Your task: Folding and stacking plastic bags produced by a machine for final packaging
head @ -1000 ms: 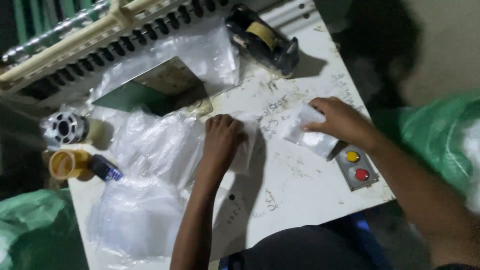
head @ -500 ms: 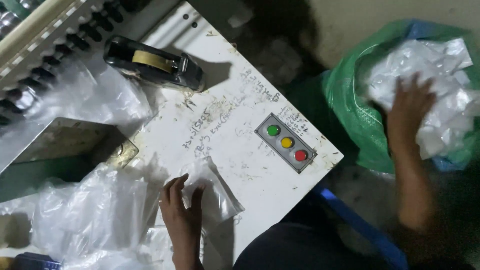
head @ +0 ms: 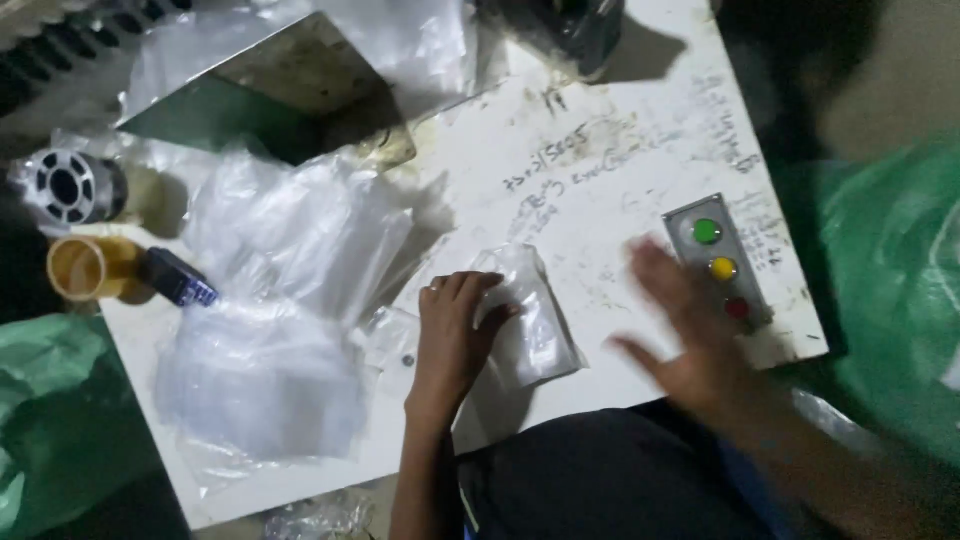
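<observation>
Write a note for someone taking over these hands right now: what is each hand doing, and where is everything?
Left hand: flat on a small clear bag, pressing it to the white table.
Right hand: empty, blurred, open over the table's edge beside the button box.
Pile of clear bags lies left of the left hand; green sack at right.
Done: one bag laid flat.
Left: the pile looks untouched; whether the bag holds anything cannot be told.

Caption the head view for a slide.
Left hand presses a clear plastic bag on a white table; blurred right hand nears it.
</observation>
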